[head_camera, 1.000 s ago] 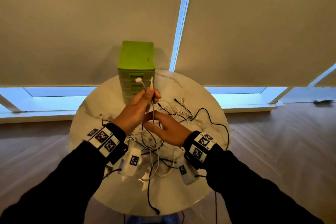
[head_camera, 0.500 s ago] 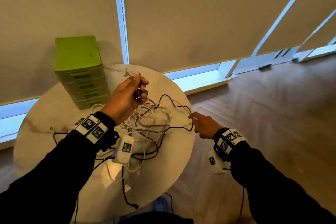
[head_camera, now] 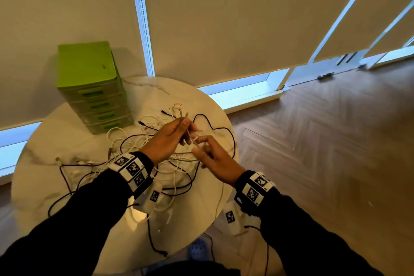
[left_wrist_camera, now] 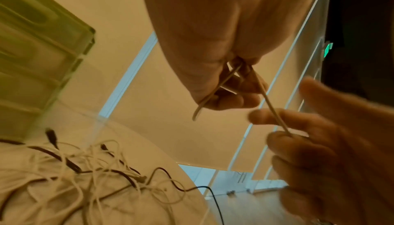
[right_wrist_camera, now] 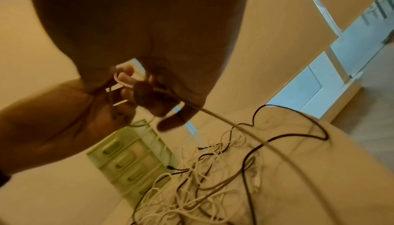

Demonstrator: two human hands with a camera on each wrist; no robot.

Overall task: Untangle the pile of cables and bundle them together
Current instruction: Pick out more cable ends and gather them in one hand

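A tangle of white and black cables (head_camera: pixel 139 141) lies on the round marble table (head_camera: pixel 170 94). Raised above the pile, my left hand (head_camera: pixel 186 127) grips a white cable (head_camera: pixel 179 111) whose ends stick up past the fingers. My right hand (head_camera: pixel 199 141) is right beside it and pinches the same cable just below. In the left wrist view the left hand (left_wrist_camera: pixel 230 90) holds folded strands, and the white cable (left_wrist_camera: pixel 273 110) runs taut to the right hand (left_wrist_camera: pixel 285 134). In the right wrist view the right hand (right_wrist_camera: pixel 160 97) holds the strand, which trails down to the pile (right_wrist_camera: pixel 202 178).
A green drawer unit (head_camera: pixel 89 87) stands at the table's back left, against the window blinds. A black cable (head_camera: pixel 224 130) loops near the right edge of the table. Wooden floor lies to the right. A blue shoe (head_camera: pixel 198 251) shows under the front edge.
Half a second ago my right hand was out past the table's right edge, drawing a cable away. It has come back to the left hand, which still holds its cable up.
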